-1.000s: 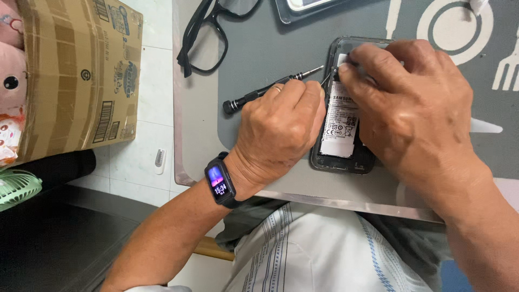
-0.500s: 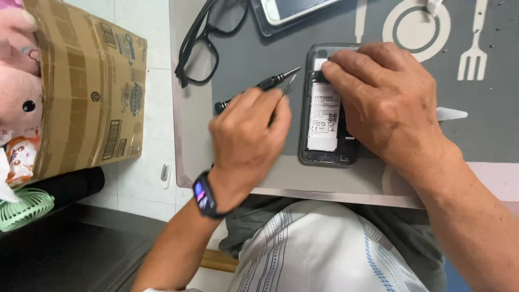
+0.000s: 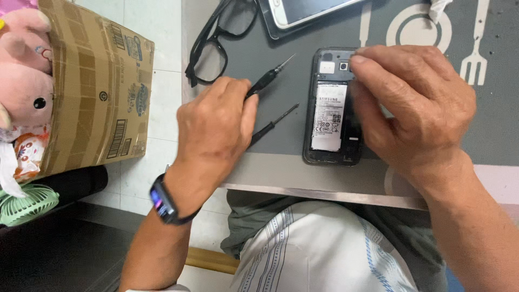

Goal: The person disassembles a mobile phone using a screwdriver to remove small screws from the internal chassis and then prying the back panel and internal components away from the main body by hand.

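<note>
Here I see my left hand (image 3: 213, 127) resting on the grey mat (image 3: 281, 70), fingers curled loosely around the handle of a slim black screwdriver (image 3: 268, 79) whose tip points up and to the right, clear of the phone. A second thin black tool (image 3: 273, 126) lies on the mat just below it, its lower end hidden under my fingers, so I cannot tell whether I touch it. My right hand (image 3: 413, 113) lies over the right side of the opened phone (image 3: 331, 108), which sits back side up near the front edge of the mat with its cover off and the white-labelled battery (image 3: 327, 116) showing. My fingertips (image 3: 359, 57) are pinched close together at the top right corner of the phone, beside the camera lens; whether they hold something tiny there is too small to tell. A dark smartwatch (image 3: 162, 200) is on my left wrist. Black-framed glasses (image 3: 216, 40) lie at the upper left of the mat, well apart from the phone, and another phone (image 3: 303, 11) with a white frame lies at the top edge. To the left, off the mat, stands a cardboard box (image 3: 92, 92) with a pink plush toy (image 3: 24, 81) beside it and a green fan (image 3: 24, 203) lower down.
</note>
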